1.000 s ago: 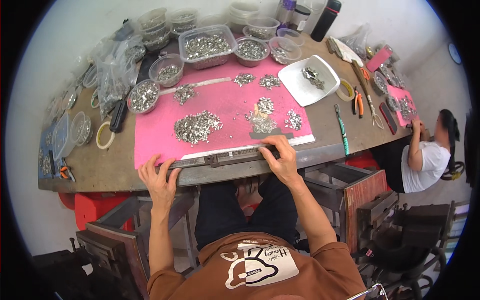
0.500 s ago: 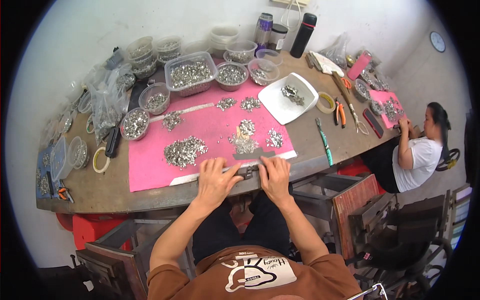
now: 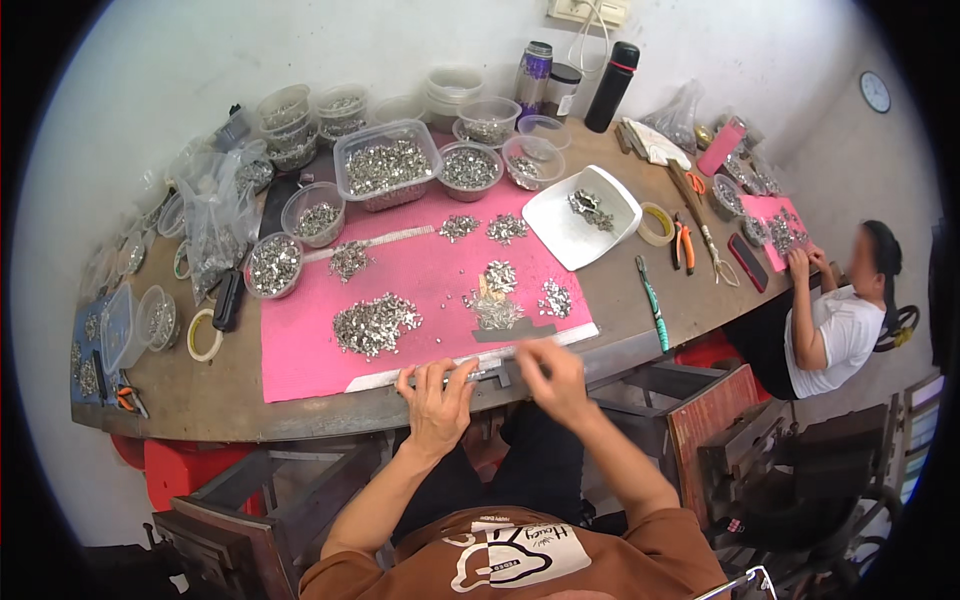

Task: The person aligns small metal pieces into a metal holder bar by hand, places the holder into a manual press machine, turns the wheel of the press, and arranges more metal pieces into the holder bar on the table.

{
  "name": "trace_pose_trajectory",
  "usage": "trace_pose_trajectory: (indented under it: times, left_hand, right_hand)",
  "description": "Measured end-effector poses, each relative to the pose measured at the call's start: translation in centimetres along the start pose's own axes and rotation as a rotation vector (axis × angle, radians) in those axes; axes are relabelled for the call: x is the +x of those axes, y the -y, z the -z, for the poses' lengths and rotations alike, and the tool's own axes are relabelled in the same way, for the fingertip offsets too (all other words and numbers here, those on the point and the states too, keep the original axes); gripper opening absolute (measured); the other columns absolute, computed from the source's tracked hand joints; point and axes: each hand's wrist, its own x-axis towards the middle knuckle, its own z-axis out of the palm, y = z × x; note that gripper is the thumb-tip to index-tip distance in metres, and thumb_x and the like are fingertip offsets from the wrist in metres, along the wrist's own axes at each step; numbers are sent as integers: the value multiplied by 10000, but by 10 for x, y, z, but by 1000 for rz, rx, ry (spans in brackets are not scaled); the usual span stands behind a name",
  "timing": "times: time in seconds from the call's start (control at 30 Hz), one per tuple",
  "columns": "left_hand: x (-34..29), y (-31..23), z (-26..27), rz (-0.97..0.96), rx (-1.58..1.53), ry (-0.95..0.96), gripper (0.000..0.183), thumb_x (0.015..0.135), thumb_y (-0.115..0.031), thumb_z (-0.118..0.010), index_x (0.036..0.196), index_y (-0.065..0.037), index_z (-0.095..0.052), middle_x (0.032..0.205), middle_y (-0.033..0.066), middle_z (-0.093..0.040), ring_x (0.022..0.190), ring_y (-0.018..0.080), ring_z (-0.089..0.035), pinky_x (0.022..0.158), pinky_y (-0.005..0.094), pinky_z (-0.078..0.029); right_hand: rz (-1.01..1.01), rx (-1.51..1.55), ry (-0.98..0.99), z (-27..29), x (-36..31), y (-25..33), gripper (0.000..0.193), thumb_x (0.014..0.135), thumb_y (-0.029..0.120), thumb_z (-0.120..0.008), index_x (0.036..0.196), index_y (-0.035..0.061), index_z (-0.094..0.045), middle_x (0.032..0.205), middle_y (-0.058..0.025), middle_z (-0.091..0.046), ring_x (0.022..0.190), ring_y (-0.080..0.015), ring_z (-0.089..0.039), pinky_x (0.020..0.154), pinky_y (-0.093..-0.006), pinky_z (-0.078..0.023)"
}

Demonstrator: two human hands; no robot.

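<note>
My left hand (image 3: pixel 438 402) rests at the table's front edge, its fingers bent over the left part of a dark metal fixture (image 3: pixel 503 376). A thin shiny strip shows by its fingertips; what they grip is hidden. Just above the fixture's right end is my right hand (image 3: pixel 556 382), smeared by motion, so its fingers are unclear. Beyond the hands lies a pink mat (image 3: pixel 420 270) with a white front strip. On it are a large heap of small silver metal pieces (image 3: pixel 376 325), a pile of slender silver pieces (image 3: pixel 497 314) and a flat grey plate (image 3: pixel 515 332).
Plastic tubs of metal pieces (image 3: pixel 388 165) line the back. A white scoop-shaped tray (image 3: pixel 580 220), tape roll (image 3: pixel 656 225), orange-handled pliers (image 3: pixel 684 245) and green-handled tool (image 3: pixel 652 305) lie right. Two bottles (image 3: pixel 612 88) stand behind. A co-worker (image 3: pixel 840 300) sits far right.
My right hand has come off the fixture and is moving above it, while the left stays at its left part. The whole view has shifted slightly.
</note>
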Motion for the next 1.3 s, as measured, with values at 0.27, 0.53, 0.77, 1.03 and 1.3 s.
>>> trace_pose_trajectory:
  times: [0.27, 0.53, 0.77, 1.03, 1.3]
  left_hand:
    - [2, -2, -4, -30, 15, -9, 487, 820, -168, -791, 1287, -157, -655, 1094, 52, -586, 1046, 234, -573, 1024, 463, -325]
    - [-2, 2, 0, -21, 20, -17, 473, 823, -159, -791, 1276, -147, -657, 1114, 45, -588, 1062, 233, -578, 1023, 456, -325]
    - [-3, -1, -2, -10, 13, -32, 480, 832, -172, -782, 1290, -131, -645, 1121, 50, -588, 1071, 237, -578, 1022, 461, -326]
    - [-1, -2, -4, -26, -14, -35, 521, 835, -164, -786, 1325, -108, -620, 1141, 68, -598, 1078, 242, -582, 1024, 453, -341]
    - [1, 0, 1, -2, -5, -39, 554, 837, -167, -782, 1356, -93, -601, 1149, 70, -605, 1065, 245, -585, 1017, 443, -344]
  right_hand:
    - [15, -378, -28, -32, 144, -112, 135, 863, 114, -743, 920, 22, -662, 851, -147, -664, 821, -338, -638, 768, -446, -505]
    - [-100, -624, 115, -20, 138, -115, 170, 860, 203, -741, 820, 40, -711, 859, -155, -696, 879, -358, -647, 823, -502, -466]
    - [-75, -522, 105, -11, 146, -115, 154, 861, 168, -731, 882, 19, -762, 902, -183, -708, 897, -365, -663, 832, -491, -499]
    - [110, -619, 99, -11, 137, -113, 91, 828, 63, -706, 842, -13, -659, 805, -176, -690, 760, -376, -663, 721, -455, -532]
    - [-178, 203, 243, -5, 26, 4, 77, 904, 34, -703, 937, 1, -642, 923, -103, -705, 883, -217, -686, 820, -340, -531]
